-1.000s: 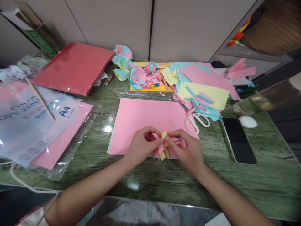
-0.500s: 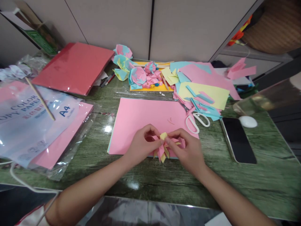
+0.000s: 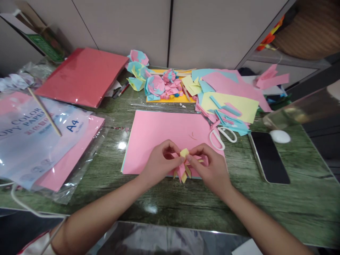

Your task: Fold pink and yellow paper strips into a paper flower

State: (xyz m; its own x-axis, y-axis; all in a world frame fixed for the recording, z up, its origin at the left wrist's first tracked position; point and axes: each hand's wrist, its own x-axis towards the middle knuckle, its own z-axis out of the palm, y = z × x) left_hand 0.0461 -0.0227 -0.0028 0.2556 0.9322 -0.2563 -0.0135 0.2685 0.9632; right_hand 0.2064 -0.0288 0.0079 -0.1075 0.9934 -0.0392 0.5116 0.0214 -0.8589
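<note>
A pink and yellow paper flower (image 3: 183,173) with pointed petals is pinched between both hands, over the front edge of a stack of pink paper (image 3: 162,132). My left hand (image 3: 161,159) closes thumb and forefinger on its left side, by a yellow petal (image 3: 184,153) at the top. From the other side, my right hand (image 3: 214,170) grips it with thumb and forefinger near the same petal. Part of the flower is hidden behind the fingers. White-handled scissors (image 3: 224,137) lie at the right edge of the pink stack.
Right of the scissors lie a phone (image 3: 270,157) and a white oval object (image 3: 280,136). Folded paper flowers (image 3: 155,86) and paper scraps (image 3: 230,106) fill the back. To the left are a plastic-wrapped paper pack (image 3: 39,141), a wooden stick (image 3: 49,117) and a red folder (image 3: 85,76).
Both hands keep nearly the same pinch on the paper flower. The yellow petal at the top looks slightly more raised; the view has shifted very slightly.
</note>
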